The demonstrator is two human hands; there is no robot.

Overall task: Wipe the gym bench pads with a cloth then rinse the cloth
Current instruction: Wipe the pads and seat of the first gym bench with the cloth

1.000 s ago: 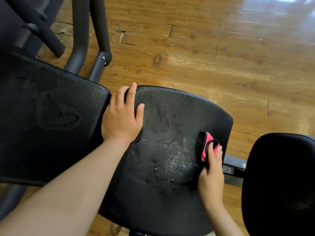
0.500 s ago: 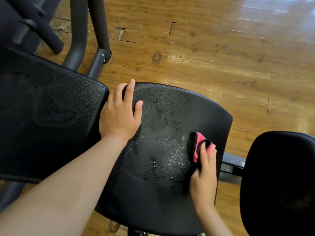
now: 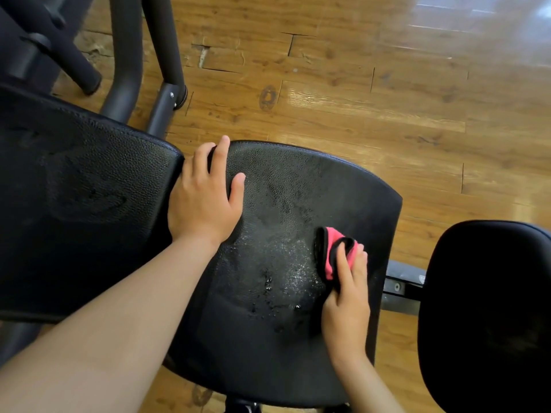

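Observation:
A black seat pad (image 3: 298, 186) fills the middle of the head view, with wet streaks and droplets on its centre. My right hand (image 3: 347, 305) presses a folded pink and black cloth (image 3: 331, 251) flat on the pad's right side. My left hand (image 3: 205, 195) lies flat with fingers spread on the pad's left edge, at the gap to the large black back pad (image 3: 77, 204). Faint wet marks show on the back pad.
A round black pad (image 3: 489, 308) stands at the right, joined by a black metal bracket (image 3: 399, 289). Black frame tubes (image 3: 131, 55) and a foam roller (image 3: 59, 49) rise at the upper left. Wooden floor (image 3: 357, 84) lies all around.
My right hand has slid the cloth leftward across the seat pad, from near its right edge toward the wet patch. My left hand has kept its place.

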